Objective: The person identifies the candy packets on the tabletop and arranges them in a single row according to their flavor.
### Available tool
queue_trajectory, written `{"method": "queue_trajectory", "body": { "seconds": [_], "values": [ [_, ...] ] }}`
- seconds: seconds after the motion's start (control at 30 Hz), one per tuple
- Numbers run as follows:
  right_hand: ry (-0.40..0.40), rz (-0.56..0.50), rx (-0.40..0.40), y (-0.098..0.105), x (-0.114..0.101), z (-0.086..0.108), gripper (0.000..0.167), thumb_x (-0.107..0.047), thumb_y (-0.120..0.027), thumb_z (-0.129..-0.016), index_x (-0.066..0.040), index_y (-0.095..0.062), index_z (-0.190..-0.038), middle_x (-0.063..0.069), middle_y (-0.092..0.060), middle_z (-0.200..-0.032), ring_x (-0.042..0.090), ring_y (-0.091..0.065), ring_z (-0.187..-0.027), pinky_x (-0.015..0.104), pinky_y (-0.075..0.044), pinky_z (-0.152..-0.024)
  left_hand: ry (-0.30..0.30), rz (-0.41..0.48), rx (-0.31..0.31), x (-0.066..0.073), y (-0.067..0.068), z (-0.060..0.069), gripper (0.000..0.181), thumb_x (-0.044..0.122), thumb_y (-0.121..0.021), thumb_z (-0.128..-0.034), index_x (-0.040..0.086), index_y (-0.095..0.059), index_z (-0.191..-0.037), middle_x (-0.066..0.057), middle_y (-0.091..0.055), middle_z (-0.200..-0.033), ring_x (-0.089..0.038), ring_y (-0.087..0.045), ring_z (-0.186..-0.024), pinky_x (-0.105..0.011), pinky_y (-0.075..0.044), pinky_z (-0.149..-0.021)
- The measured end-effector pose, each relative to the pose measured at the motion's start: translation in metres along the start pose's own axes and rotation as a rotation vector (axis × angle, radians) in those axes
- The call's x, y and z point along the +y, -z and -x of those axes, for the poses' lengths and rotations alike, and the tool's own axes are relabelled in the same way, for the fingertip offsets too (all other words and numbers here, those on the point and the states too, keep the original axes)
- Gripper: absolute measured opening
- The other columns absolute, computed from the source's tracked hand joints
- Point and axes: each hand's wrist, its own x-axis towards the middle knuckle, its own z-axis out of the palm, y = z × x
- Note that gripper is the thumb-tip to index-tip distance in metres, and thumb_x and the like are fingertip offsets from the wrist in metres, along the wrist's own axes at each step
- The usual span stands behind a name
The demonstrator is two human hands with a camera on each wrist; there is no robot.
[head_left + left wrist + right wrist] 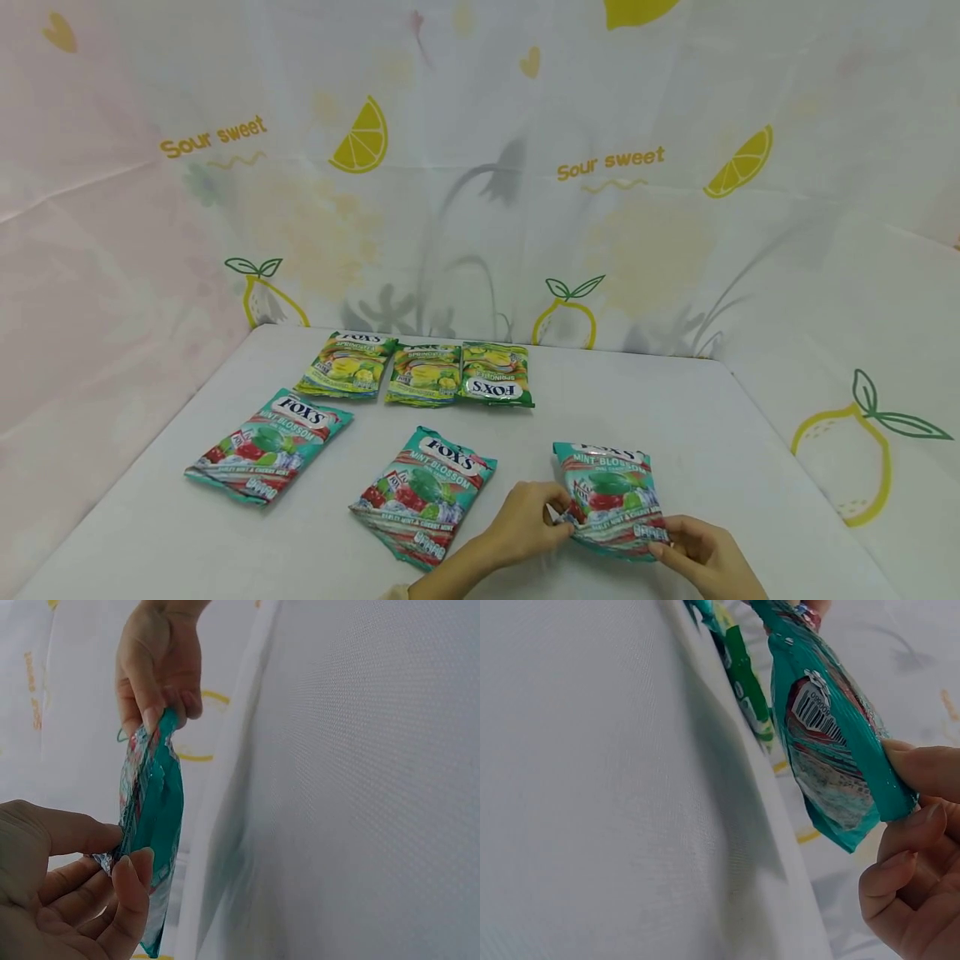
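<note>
Both hands hold one teal and red Fox's Mint Blossom candy bag (611,500) at the right side of the table. My left hand (528,525) pinches its lower left corner between thumb and fingers. At the lower right corner, my right hand (701,554) pinches the bag's edge with thumb and forefinger. The right wrist view shows the bag's back with a barcode (817,712), raised off the table surface. In the left wrist view the bag (161,817) appears edge-on between the two hands.
Two more Mint Blossom bags lie flat to the left, one in the middle (423,497) and one farther left (270,446). Behind them three green and yellow Springtea bags (423,375) form a row on the white table (637,400). A lemon-printed curtain (480,225) surrounds the table.
</note>
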Motion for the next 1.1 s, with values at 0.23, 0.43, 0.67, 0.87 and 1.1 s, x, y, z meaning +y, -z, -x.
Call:
{"method": "queue_trajectory", "body": {
  "seconds": [0.23, 0.43, 0.67, 0.87, 1.1],
  "values": [
    [0.021, -0.028, -0.002, 0.001, 0.000, -0.002, 0.035, -0.008, -0.056, -0.093, 0.023, -0.052, -0.109, -0.006, -0.068, -0.088, 0.007, -0.060, -0.072, 0.023, -0.050, -0.063, -0.014, -0.005, 0.001, 0.000, 0.001, -0.001, 0.011, 0.000, -0.069, -0.0764, -0.002, -0.066, -0.087, -0.004, -0.068, -0.079, 0.004, -0.051, -0.057, -0.014, -0.044, -0.055],
    [0.058, 0.008, 0.019, 0.001, -0.002, -0.005, 0.031, -0.005, -0.057, -0.092, 0.022, -0.054, -0.106, -0.008, -0.068, -0.086, 0.006, -0.060, -0.072, 0.022, -0.051, -0.064, -0.016, -0.011, 0.004, 0.000, 0.003, -0.004, 0.012, 0.000, -0.069, -0.0770, -0.002, -0.067, -0.089, -0.004, -0.068, -0.080, 0.003, -0.052, -0.058, -0.014, -0.044, -0.055],
    [0.179, 0.101, 0.070, 0.000, -0.006, -0.012, 0.022, 0.000, -0.059, -0.090, 0.019, -0.058, -0.102, -0.013, -0.067, -0.087, 0.001, -0.060, -0.072, 0.021, -0.051, -0.063, -0.009, -0.031, 0.014, 0.000, 0.006, -0.008, 0.013, 0.000, -0.069, -0.0775, -0.002, -0.067, -0.090, -0.006, -0.069, -0.082, 0.003, -0.052, -0.059, -0.014, -0.045, -0.056],
    [0.161, 0.133, 0.115, -0.001, -0.011, -0.017, 0.022, -0.001, -0.060, -0.089, 0.017, -0.059, -0.102, -0.009, -0.067, -0.084, 0.005, -0.059, -0.066, 0.023, -0.051, -0.060, -0.024, -0.067, 0.035, 0.000, 0.009, -0.012, 0.013, -0.001, -0.069, -0.0775, -0.002, -0.067, -0.090, -0.007, -0.069, -0.083, 0.003, -0.052, -0.059, -0.014, -0.045, -0.056],
    [0.124, 0.147, 0.157, -0.002, -0.016, -0.025, 0.021, -0.003, -0.062, -0.089, 0.013, -0.062, -0.103, 0.001, -0.069, -0.086, 0.006, -0.060, -0.068, 0.023, -0.050, -0.061, -0.052, -0.122, 0.061, 0.001, 0.015, -0.018, 0.012, 0.000, -0.068, -0.0773, -0.001, -0.067, -0.089, -0.008, -0.069, -0.084, 0.002, -0.054, -0.062, -0.014, -0.045, -0.058]
  ]
}}
